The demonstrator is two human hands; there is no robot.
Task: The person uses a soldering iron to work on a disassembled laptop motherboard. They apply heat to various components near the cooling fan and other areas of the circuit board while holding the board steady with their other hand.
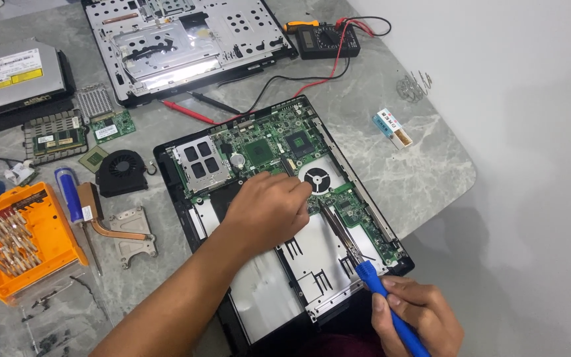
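Note:
An opened laptop base [312, 277] lies on the marble table, its green motherboard [269, 142] exposed. My left hand [269, 208] rests knuckles-up on the middle of the board, fingers curled against it beside a round white fan opening [316, 178]; whether it grips anything is hidden. My right hand [418, 314] holds a blue-handled screwdriver [384, 297] at the near right corner. Its thin metal shaft [338, 228] runs up and left, and the tip sits on the board just right of my left hand.
Another stripped laptop chassis [180, 43] lies at the back, with a multimeter [325, 39] and its red and black probes beside it. On the left are an orange bit case [21, 238], a second blue screwdriver [71, 195], a black fan [121, 172], a copper heatsink [123, 231], small boards and an optical drive [14, 76]. The table edge [444, 198] runs close on the right.

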